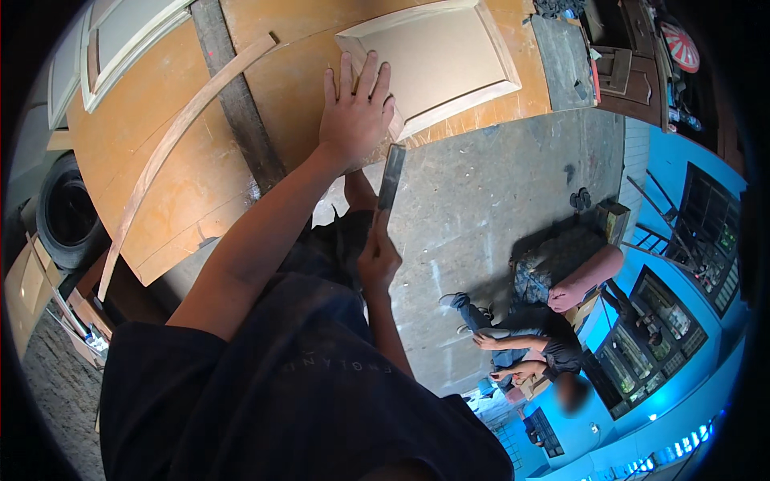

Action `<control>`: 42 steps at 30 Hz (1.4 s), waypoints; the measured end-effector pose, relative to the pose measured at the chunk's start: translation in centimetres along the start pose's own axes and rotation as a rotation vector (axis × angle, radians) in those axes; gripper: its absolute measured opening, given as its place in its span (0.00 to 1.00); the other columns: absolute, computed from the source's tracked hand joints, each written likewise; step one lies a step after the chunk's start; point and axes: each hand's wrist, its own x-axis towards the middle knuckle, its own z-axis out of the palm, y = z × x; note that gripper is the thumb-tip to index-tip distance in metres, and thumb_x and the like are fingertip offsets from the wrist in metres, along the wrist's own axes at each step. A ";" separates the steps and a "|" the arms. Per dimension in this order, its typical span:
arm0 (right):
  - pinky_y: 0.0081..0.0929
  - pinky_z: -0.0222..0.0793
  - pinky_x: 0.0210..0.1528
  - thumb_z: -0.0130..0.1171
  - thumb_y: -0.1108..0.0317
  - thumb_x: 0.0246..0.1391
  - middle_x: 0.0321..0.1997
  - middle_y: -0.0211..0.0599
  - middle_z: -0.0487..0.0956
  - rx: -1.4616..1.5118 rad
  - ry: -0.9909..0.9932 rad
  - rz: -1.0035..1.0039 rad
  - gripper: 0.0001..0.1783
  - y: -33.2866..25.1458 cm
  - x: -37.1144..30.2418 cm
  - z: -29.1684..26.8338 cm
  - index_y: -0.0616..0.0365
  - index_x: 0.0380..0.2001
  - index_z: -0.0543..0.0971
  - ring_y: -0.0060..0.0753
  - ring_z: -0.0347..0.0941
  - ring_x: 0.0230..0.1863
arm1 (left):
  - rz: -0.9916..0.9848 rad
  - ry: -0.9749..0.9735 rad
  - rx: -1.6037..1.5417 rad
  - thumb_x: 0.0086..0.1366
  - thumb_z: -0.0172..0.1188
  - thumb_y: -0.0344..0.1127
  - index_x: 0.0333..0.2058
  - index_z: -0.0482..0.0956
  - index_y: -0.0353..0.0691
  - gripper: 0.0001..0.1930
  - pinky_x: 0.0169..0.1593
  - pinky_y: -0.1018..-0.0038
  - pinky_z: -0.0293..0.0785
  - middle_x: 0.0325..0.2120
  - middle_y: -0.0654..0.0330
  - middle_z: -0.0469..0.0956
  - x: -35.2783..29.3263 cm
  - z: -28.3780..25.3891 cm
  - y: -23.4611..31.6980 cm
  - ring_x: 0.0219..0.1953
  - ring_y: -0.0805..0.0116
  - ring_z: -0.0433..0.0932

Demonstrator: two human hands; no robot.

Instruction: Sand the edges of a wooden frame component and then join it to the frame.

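Observation:
A framed wooden panel (437, 68), pale with a raised border, lies at the near right of the orange-brown wooden worktop (176, 152). My left hand (354, 120) rests on its left border, fingers stretched out and slightly spread. Below the table edge, my right hand (378, 260) is closed around one end of a flat, dark bar that looks like a file (391, 180). The tool points up toward the panel's near corner, apart from the left hand. Its gripped end is hidden in my fist.
A long curved wooden strip (164, 152) and a dark plank (237, 96) lie across the worktop. White frames (132, 44) stand at far left, above a tyre (70, 210). Another person (545, 337) sits on the right, beyond the concrete floor (473, 208), beside a pink roll (589, 276).

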 end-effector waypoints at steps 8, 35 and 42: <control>0.31 0.75 0.51 0.51 0.80 0.62 0.58 0.58 0.76 0.073 -0.026 0.161 0.23 0.2 1.0 -2.9 0.70 0.61 0.71 0.44 0.79 0.56 | -0.011 0.007 -0.058 0.69 0.53 0.48 0.65 0.67 0.45 0.28 0.67 0.36 0.49 0.70 0.54 0.56 -0.1 0.3 0.3 0.70 0.37 0.52; 0.41 0.72 0.30 0.56 0.75 0.60 0.27 0.56 0.78 -0.088 -0.014 -0.071 0.26 -1.5 14.1 2.6 0.58 0.62 0.73 0.54 0.76 0.26 | -0.045 -0.104 -0.113 0.71 0.48 0.48 0.68 0.59 0.44 0.30 0.69 0.36 0.45 0.72 0.54 0.49 0.3 -0.1 0.3 0.72 0.36 0.45; 0.44 0.76 0.33 0.52 0.73 0.63 0.32 0.57 0.80 -0.117 -0.034 -0.116 0.22 1.3 5.7 0.8 0.60 0.61 0.74 0.58 0.78 0.32 | -0.037 -0.096 -0.086 0.70 0.50 0.46 0.68 0.60 0.41 0.31 0.69 0.37 0.47 0.71 0.50 0.50 0.4 -0.6 0.3 0.71 0.33 0.47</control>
